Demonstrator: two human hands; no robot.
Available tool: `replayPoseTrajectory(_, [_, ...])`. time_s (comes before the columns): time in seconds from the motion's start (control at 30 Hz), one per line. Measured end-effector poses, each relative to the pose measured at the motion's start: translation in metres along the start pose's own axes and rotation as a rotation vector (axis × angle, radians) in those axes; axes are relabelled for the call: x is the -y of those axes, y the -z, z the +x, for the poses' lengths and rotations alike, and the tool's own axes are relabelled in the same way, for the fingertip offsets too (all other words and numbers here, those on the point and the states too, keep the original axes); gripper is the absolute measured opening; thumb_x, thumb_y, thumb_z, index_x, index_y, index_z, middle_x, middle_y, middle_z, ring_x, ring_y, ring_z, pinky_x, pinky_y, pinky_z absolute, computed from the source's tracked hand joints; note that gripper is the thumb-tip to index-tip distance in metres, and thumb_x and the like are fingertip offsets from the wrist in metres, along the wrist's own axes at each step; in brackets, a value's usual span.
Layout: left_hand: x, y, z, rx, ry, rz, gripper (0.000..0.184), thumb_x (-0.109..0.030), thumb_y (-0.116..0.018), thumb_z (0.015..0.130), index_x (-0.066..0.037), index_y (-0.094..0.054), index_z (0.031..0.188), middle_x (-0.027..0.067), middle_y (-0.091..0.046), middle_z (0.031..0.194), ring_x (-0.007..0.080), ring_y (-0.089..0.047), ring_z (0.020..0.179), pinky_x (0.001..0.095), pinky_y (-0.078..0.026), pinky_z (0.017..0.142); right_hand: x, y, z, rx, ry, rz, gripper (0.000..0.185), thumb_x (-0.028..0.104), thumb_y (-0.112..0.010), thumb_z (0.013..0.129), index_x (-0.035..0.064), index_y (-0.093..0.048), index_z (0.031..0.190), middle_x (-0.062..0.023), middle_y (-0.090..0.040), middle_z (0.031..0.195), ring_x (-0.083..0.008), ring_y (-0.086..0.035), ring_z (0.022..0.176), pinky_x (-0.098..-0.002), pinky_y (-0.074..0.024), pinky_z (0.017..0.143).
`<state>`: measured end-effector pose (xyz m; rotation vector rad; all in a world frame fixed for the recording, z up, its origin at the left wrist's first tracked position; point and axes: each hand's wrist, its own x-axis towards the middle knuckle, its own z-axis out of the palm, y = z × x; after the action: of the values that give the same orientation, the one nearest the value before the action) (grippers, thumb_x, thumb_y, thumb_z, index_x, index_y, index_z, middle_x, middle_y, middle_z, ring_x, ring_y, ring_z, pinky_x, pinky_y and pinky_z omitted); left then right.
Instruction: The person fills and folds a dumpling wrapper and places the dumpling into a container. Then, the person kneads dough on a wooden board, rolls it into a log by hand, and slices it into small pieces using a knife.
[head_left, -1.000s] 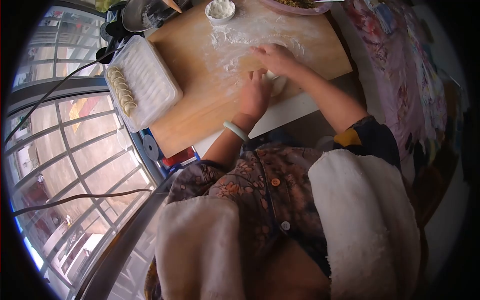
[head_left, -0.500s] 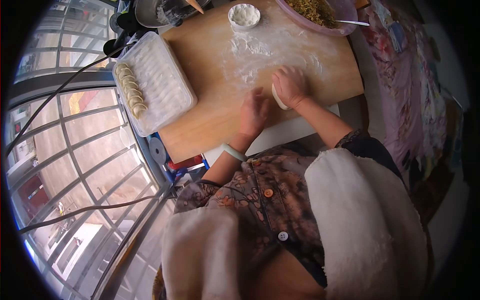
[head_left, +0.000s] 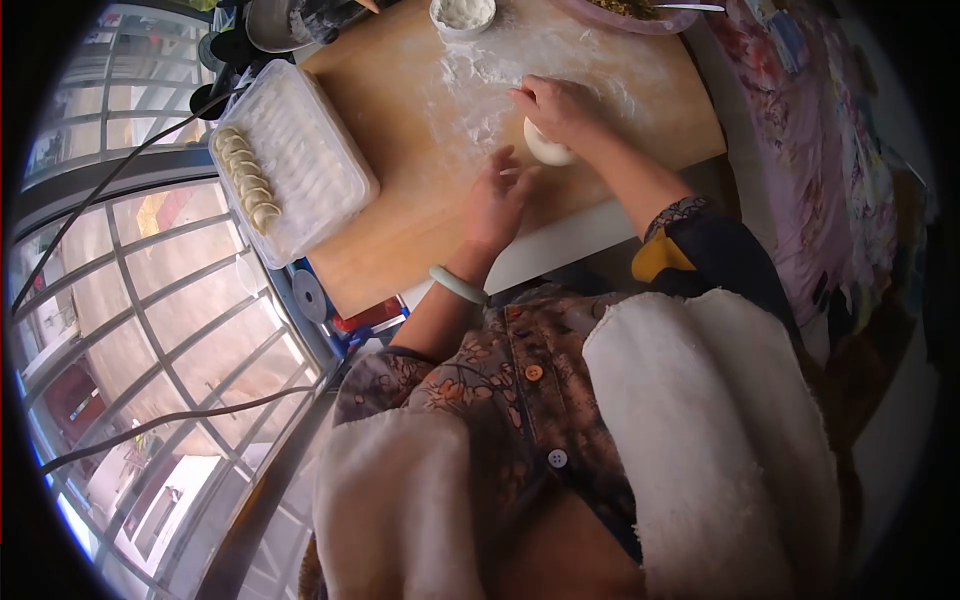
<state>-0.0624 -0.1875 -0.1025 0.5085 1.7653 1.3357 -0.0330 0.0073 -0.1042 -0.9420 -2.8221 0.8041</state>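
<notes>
A pale lump of dough (head_left: 548, 150) lies on the floured wooden board (head_left: 400, 130). My right hand (head_left: 560, 108) is on its far side, fingers curled over and gripping it; the hand hides part of the dough. My left hand (head_left: 497, 200), with a pale bangle at the wrist, hovers just left of the dough. Its fingers are loosely bent and apart, with nothing in them. White flour (head_left: 485, 65) is spread over the board beyond both hands.
A plastic tray (head_left: 350, 170) at the left holds a row of dumplings (head_left: 245, 180). Along the far edge are a white bowl of flour (head_left: 463, 15), a metal pan (head_left: 268, 30) and a pink basin (head_left: 655, 24) of filling. A barred window (head_left: 130, 290) stands at the left.
My right hand has shifted its grip to the far side of the dough, and more of the dough now shows. My left hand stays beside it. The camera view has shifted slightly.
</notes>
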Motion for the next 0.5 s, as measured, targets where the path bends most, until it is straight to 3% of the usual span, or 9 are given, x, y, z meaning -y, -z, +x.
replayPoseTrajectory(0.03, [0.003,-0.007,0.005,-0.007,-0.011,0.052,0.072,-0.023,-0.075,0.088,0.006,-0.039,0.143,0.0155,-0.065,0.115,0.0222,-0.065,0.107,0.0323,-0.053,0.085,-0.002,0.001,-0.001,0.026,0.003,0.039,0.045,0.053,-0.055,0.093,0.0096,-0.067,0.089,-0.0151,-0.071,0.086,-0.0363,-0.068,0.085,-0.0468,-0.0521,0.076])
replayPoseTrajectory(0.13, [0.006,-0.019,0.021,-0.018,-0.167,0.307,0.077,-0.021,-0.078,0.085,0.007,-0.037,0.143,0.0184,-0.063,0.121,0.0241,-0.065,0.105,0.0332,-0.053,0.084,0.0,0.012,-0.015,0.042,-0.024,0.202,0.049,0.054,-0.054,0.093,0.0078,-0.067,0.09,-0.0167,-0.071,0.088,-0.0372,-0.068,0.085,-0.0459,-0.0523,0.078])
replayPoseTrajectory(0.27, [-0.006,-0.026,0.0,-0.009,-0.259,0.532,0.062,-0.013,-0.076,0.08,-0.001,-0.049,0.135,0.0201,-0.062,0.114,0.0336,-0.063,0.1,0.0409,-0.052,0.085,0.009,0.031,-0.045,-0.04,-0.032,0.212,0.048,0.052,-0.052,0.095,0.0063,-0.068,0.093,-0.0177,-0.071,0.091,-0.0379,-0.067,0.089,-0.0458,-0.0517,0.079])
replayPoseTrajectory(0.3, [-0.002,-0.026,-0.005,-0.027,-0.283,0.541,0.059,-0.012,-0.075,0.08,-0.002,-0.051,0.133,0.0194,-0.062,0.112,0.034,-0.063,0.099,0.0415,-0.051,0.085,0.011,0.025,-0.056,-0.043,-0.029,0.121,0.044,0.049,-0.052,0.096,0.009,-0.069,0.092,-0.0137,-0.07,0.091,-0.0357,-0.065,0.091,-0.0467,-0.0485,0.081])
replayPoseTrajectory(0.4, [0.016,-0.019,-0.015,-0.066,-0.353,0.521,0.051,-0.012,-0.071,0.082,-0.003,-0.054,0.128,0.0205,-0.06,0.109,0.037,-0.06,0.1,0.0435,-0.05,0.086,0.008,0.0,-0.087,-0.259,0.252,-0.128,0.033,0.044,-0.058,0.092,0.0125,-0.068,0.089,-0.0085,-0.068,0.091,-0.0321,-0.062,0.091,-0.046,-0.044,0.082])
replayPoseTrajectory(0.47, [0.027,-0.003,-0.02,-0.054,-0.384,0.439,0.048,-0.013,-0.067,0.085,-0.001,-0.052,0.129,0.0253,-0.059,0.113,0.0414,-0.058,0.104,0.0451,-0.049,0.089,0.008,-0.015,-0.107,-0.244,0.269,-0.131,0.023,0.039,-0.065,0.087,0.0156,-0.067,0.088,-0.0051,-0.066,0.091,-0.0291,-0.06,0.09,-0.0446,-0.0407,0.084])
replayPoseTrajectory(0.5, [0.033,0.004,-0.022,-0.086,-0.386,0.4,0.041,-0.011,-0.065,0.086,-0.001,-0.056,0.125,0.0234,-0.059,0.112,0.0402,-0.059,0.103,0.0438,-0.05,0.087,0.014,-0.013,-0.115,-0.315,0.269,-0.139,0.02,0.035,-0.069,0.084,0.0155,-0.066,0.089,-0.0047,-0.066,0.092,-0.0285,-0.06,0.09,-0.0448,-0.0409,0.084])
